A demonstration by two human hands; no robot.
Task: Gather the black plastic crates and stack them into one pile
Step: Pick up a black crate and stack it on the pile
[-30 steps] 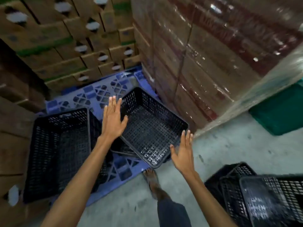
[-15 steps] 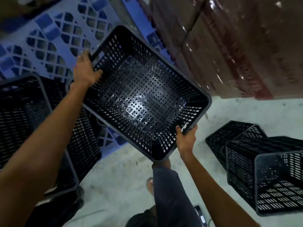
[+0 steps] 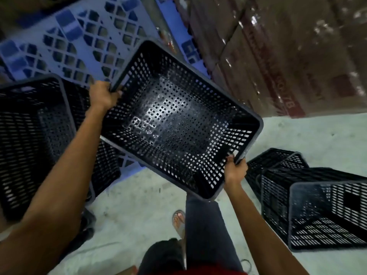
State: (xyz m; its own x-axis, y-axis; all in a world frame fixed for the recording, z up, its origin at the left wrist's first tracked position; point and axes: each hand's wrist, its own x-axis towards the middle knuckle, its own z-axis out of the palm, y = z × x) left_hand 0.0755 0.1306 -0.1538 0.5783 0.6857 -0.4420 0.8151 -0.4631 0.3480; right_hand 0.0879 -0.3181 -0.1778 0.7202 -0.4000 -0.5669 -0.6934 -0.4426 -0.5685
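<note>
We see the held crate [image 3: 178, 120] covering part of the blue pallet [image 3: 65, 42] and one edge of the crate at left [image 3: 35, 135], which itself runs off the left edge of the frame. The left hand [image 3: 103, 95] hides the rim it grips; the right hand [image 3: 236, 169] does likewise at the lower right corner. The pile of crates [image 3: 309, 207] is cut by the right edge. Printing on the wrapped cartons [image 3: 288, 56], upper right, is too blurred to read. One foot [image 3: 178, 221] shows; the trouser leg [image 3: 206, 231] conceals the other.

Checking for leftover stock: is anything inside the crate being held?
No, the held crate shows only its bare perforated bottom, gripped by both hands.
</note>
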